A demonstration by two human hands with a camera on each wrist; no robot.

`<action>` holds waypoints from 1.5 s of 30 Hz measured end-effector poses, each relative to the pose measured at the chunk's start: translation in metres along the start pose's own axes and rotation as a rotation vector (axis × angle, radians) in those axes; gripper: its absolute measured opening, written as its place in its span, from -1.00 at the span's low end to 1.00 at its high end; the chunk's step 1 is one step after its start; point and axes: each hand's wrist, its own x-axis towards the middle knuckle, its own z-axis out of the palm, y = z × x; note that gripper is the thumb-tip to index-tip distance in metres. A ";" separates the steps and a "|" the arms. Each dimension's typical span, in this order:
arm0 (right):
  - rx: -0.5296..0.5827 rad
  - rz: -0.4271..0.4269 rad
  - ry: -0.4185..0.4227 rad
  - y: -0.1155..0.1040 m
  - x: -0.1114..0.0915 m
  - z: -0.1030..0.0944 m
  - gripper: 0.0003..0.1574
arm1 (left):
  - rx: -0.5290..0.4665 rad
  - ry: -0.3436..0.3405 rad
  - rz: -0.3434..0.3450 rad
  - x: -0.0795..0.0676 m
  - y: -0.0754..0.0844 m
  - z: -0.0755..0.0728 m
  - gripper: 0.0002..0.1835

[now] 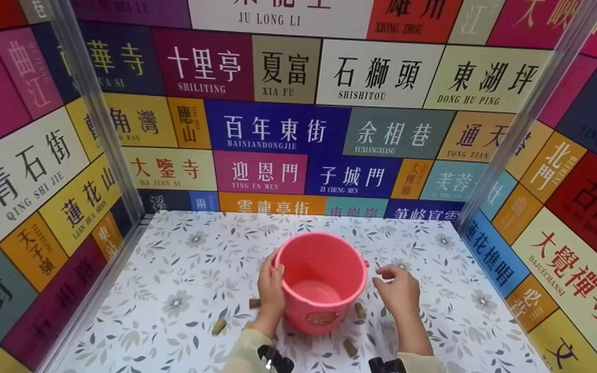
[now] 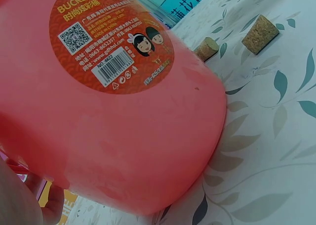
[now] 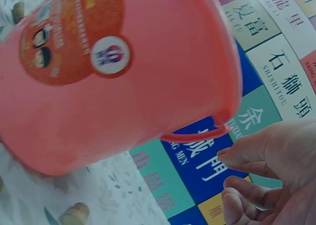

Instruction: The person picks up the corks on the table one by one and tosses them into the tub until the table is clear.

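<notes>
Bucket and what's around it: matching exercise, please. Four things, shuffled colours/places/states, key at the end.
1. bucket
2. left hand
3. right hand
4. corks

A. scattered on the leaf-patterned tabletop
B. beside the bucket, holding nothing
C. pink, with an orange sticker
D. gripping the bucket's side

Pairs: 1-C, 2-D, 3-B, 4-A

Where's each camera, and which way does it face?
Head: worn there, facing forward and down at the pink bucket; left hand, right hand and sleeves show.
Left wrist: worn there, facing the bucket's side; part of the left hand shows.
Right wrist: worn there, facing the bucket and lettered wall; right hand shows.
Both wrist views share the bucket's label and some corks.
</notes>
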 end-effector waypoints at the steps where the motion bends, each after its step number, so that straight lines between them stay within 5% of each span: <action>1: 0.000 0.000 -0.003 0.001 -0.001 0.001 -0.78 | 0.002 -0.002 -0.003 0.000 0.000 0.000 -0.53; 45: -0.011 0.016 -0.177 0.021 -0.070 0.054 -0.84 | -0.011 0.013 0.009 -0.001 0.001 0.001 -0.53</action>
